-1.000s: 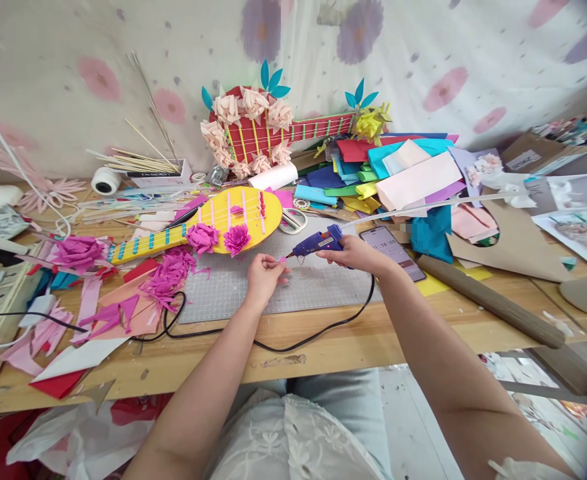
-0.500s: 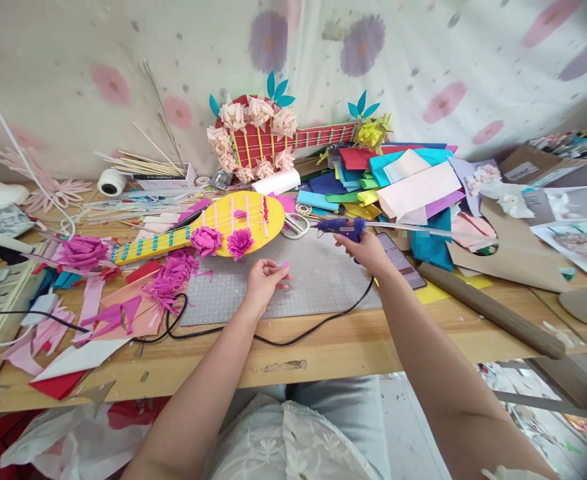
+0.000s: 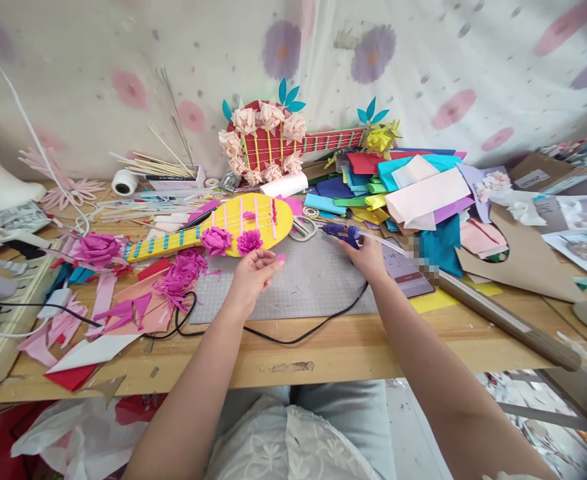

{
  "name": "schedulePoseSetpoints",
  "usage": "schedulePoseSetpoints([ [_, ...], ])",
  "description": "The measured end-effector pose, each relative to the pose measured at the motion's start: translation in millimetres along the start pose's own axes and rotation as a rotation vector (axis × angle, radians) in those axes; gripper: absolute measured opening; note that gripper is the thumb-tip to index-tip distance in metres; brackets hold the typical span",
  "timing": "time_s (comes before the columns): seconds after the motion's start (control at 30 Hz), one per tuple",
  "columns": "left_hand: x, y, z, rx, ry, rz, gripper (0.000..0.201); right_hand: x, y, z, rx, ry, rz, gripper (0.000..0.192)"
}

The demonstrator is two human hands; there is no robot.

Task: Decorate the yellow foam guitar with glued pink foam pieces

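Pinching a small pink paper piece (image 3: 280,257) at its fingertips, the left hand (image 3: 253,273) hovers palm-up over the grey cutting mat (image 3: 313,287), just in front of the yellow paper guitar (image 3: 223,230). That guitar lies flat along the far edge of the mat, its round body carrying two magenta paper flowers (image 3: 233,240) and its striped neck running off to the left. The right hand (image 3: 370,257) is closed around the handle of the blue glue gun (image 3: 340,231), which sits low at the back right corner of the mat with its nozzle pointing left, toward the scissors (image 3: 303,228); the tip is well apart from the pink piece. The gun's black cord (image 3: 293,340) loops back across the near edge of the wooden table (image 3: 353,347). A phone (image 3: 407,272) lies just beside the right wrist, partly hidden by it. Behind it is a loose heap of coloured foam sheets (image 3: 413,187), and at the back stands a red paper guitar (image 3: 273,143) trimmed with pale flowers, leaning against the flowered cloth. Magenta paper scraps (image 3: 180,273) lie to the left of the mat, and a long wooden rod (image 3: 508,320) lies slantwise on the right.
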State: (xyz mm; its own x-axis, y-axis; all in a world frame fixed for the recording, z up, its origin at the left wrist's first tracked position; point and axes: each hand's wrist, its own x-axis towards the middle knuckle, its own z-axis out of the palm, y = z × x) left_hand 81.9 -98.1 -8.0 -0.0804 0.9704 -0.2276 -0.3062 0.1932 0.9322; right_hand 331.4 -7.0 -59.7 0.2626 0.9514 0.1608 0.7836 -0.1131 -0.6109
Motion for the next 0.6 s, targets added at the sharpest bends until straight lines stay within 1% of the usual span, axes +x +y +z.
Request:
schedulePoseSetpoints([
  [0.1, 2.3, 10.2, -6.5, -0.066, 0.077, 0.096, 0.039, -23.1, -2.1, -0.7, 0.064, 0.277, 0.061, 0.045],
  [0.13, 3.5, 13.3, -8.3, -0.089, 0.102, 0.125, 0.039, -32.7, -5.4, 0.3, 0.113, 0.325, 0.079, 0.042],
  [0.17, 4.7, 16.0, -9.9, -0.108, 0.127, 0.152, 0.039, -42.5, -10.6, 1.9, 0.184, 0.322, 0.073, 0.040],
  [0.2, 5.9, 18.2, -11.5, -0.121, 0.150, 0.175, 0.040, -52.1, -17.8, 4.3, 0.272, 0.288, 0.059, 0.038],
  [0.23, 7.0, 19.7, -13.1, -0.130, 0.169, 0.194, 0.041, -61.0, -27.1, 7.5, 0.365, 0.208, 0.038, 0.037],
  [0.27, 7.9, 20.6, -14.6, -0.135, 0.186, 0.209, 0.041, -69.0, -38.1, 11.5, 0.463, 0.116, 0.021, 0.036],
  [0.33, 8.3, 21.1, -17.8, -0.136, 0.210, 0.221, 0.043, -82.0, -63.9, 21.3, 0.637, -0.130, -0.052, 0.037],
  [0.4, 7.1, 20.9, -21.9, -0.129, 0.226, 0.215, 0.043, -91.4, -90.6, 31.8, 0.737, -0.303, -0.130, 0.038],
  [0.43, 6.1, 21.0, -24.9, -0.124, 0.237, 0.215, 0.044, -94.8, -102.7, 36.6, 0.763, -0.350, -0.168, 0.037],
  [0.47, 4.9, 21.4, -28.6, -0.117, 0.250, 0.216, 0.044, -97.2, -113.4, 40.7, 0.768, -0.365, -0.216, 0.034],
  [0.5, 3.7, 22.0, -33.0, -0.109, 0.267, 0.218, 0.044, -98.6, -122.3, 44.3, 0.744, -0.342, -0.274, 0.031],
  [0.57, 1.8, 23.8, -43.5, -0.089, 0.308, 0.217, 0.045, -97.8, -134.8, 49.9, 0.612, -0.230, -0.442, 0.029],
  [0.6, 1.1, 24.6, -49.0, -0.080, 0.328, 0.212, 0.044, -95.6, -138.8, 52.5, 0.522, -0.171, -0.539, 0.032],
])
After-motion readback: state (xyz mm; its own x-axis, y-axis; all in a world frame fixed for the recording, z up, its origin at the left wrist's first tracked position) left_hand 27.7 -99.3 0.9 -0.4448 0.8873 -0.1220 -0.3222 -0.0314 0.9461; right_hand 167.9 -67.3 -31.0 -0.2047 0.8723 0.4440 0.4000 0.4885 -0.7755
